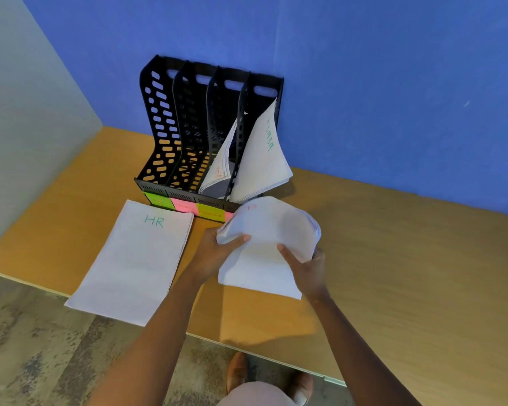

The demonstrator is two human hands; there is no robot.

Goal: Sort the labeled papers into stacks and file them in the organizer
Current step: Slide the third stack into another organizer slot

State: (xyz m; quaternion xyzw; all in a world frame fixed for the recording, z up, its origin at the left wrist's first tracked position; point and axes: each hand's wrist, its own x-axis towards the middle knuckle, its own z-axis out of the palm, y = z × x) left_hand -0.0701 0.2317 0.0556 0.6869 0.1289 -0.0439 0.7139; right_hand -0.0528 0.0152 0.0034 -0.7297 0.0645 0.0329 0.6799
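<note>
Both my hands hold a bent stack of white papers with red lettering on its far edge, just in front of the black organizer. My left hand grips its left side, thumb on top. My right hand grips its right side. A flat stack labeled HR in green lies on the table to the left. The organizer's fourth slot holds papers with green writing; the third slot holds papers with red writing. The two left slots look empty.
Coloured sticky labels line the organizer's front lip. The wooden table meets a blue wall behind and a grey wall at the left. The HR stack overhangs the table's near edge. My shoes show on the floor below.
</note>
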